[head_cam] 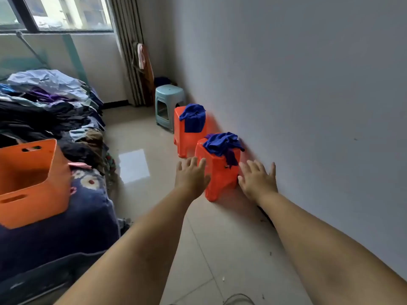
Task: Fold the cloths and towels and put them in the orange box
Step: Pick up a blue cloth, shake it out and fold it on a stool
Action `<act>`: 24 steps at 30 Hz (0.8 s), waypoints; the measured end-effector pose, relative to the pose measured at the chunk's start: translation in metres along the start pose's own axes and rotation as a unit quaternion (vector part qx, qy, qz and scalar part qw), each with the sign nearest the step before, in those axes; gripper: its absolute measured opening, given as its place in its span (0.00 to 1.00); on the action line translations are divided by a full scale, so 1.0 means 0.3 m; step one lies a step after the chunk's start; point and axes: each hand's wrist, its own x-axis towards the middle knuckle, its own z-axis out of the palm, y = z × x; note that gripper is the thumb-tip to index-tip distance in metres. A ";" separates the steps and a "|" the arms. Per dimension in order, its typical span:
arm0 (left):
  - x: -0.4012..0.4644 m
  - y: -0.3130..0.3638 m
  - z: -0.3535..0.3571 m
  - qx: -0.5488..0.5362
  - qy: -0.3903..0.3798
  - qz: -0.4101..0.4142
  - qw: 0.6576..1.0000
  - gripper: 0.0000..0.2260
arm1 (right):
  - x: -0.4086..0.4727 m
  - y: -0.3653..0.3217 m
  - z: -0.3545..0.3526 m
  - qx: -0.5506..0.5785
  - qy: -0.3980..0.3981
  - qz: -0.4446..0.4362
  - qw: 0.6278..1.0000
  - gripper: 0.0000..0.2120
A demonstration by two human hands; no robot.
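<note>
Reaching forward, your left hand (191, 176) and right hand (257, 180) hold their fingers spread and empty on either side of the near orange stool (218, 175), one of two orange stools along the wall (308, 84), each topped with a crumpled blue cloth (222, 143). The second blue cloth (193, 116) drapes over the far orange stool (182, 133); one pale green stool (168, 102) stands beyond on the tiled floor (209, 238). The single orange box (33, 183) sits well apart on the bed (66, 227), beside a heap of clothes (48, 111).

Two bare forearms, no sleeves, watch or rings showing; left hand (191, 175) and right hand (257, 179) ungloved.
</note>
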 end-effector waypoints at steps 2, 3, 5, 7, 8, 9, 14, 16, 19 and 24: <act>0.036 0.002 0.013 -0.005 -0.008 -0.011 1.000 0.24 | 0.037 0.008 0.009 -0.012 -0.015 -0.001 1.000 0.25; 0.056 -0.003 0.023 -0.002 -0.013 -0.012 1.000 0.25 | 0.061 0.012 0.021 -0.015 -0.019 -0.003 1.000 0.25; 0.121 -0.027 0.030 -0.004 -0.016 -0.021 1.000 0.25 | 0.133 0.011 0.029 -0.012 -0.027 -0.008 1.000 0.25; 0.204 -0.060 0.044 -0.006 -0.010 -0.031 0.999 0.25 | 0.226 0.005 0.038 -0.012 -0.032 -0.015 0.999 0.25; 0.245 -0.080 0.047 -0.003 -0.008 -0.038 0.999 0.25 | 0.269 0.001 0.041 -0.015 -0.032 -0.015 0.999 0.25; 0.291 -0.098 0.052 -0.002 -0.010 -0.042 0.999 0.25 | 0.320 -0.002 0.047 -0.014 -0.036 -0.017 0.999 0.25; 0.624 -0.199 0.086 0.003 -0.018 -0.030 0.999 0.24 | 0.664 -0.030 0.074 -0.019 -0.032 -0.005 0.999 0.25; 0.785 -0.240 0.081 0.003 -0.017 -0.017 1.000 0.24 | 0.813 -0.047 0.067 -0.018 -0.033 0.015 0.999 0.24; 1.032 -0.303 0.062 0.002 -0.020 0.012 1.000 0.23 | 1.042 -0.069 0.039 -0.008 -0.023 0.043 0.999 0.24; 1.348 -0.380 0.059 -0.015 -0.040 0.019 0.999 0.22 | 1.313 -0.064 0.007 -0.006 -0.034 0.078 0.996 0.23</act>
